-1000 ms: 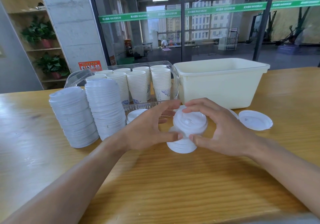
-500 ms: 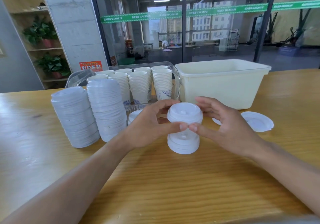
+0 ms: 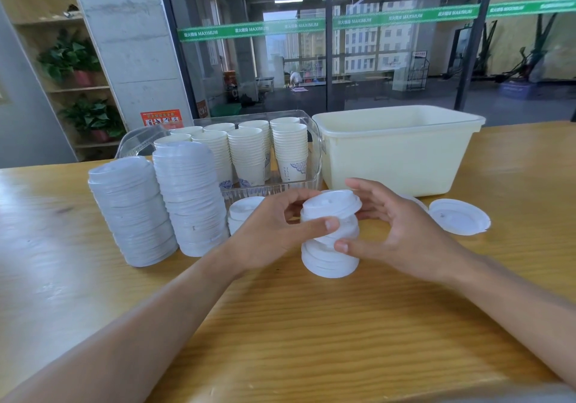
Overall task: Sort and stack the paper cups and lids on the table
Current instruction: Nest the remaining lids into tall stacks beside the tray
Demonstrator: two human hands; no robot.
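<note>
We hold the small lid stack on the bench: left hand pinching it, right hand cupping it. We judge these thin plastic lids light, slippery and easily crushed; we grip the rims at opposite sides.

Glass wall, concrete pillar, shelf of potted plants.

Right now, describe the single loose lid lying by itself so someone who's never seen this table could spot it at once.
Find the big cream tub at the back right of the wooden table. Just in front of its right end lies one white lid, flat on the wood. Unlike the tall lid stacks on the left and the short stack between the hands, it lies alone, unstacked.
</note>
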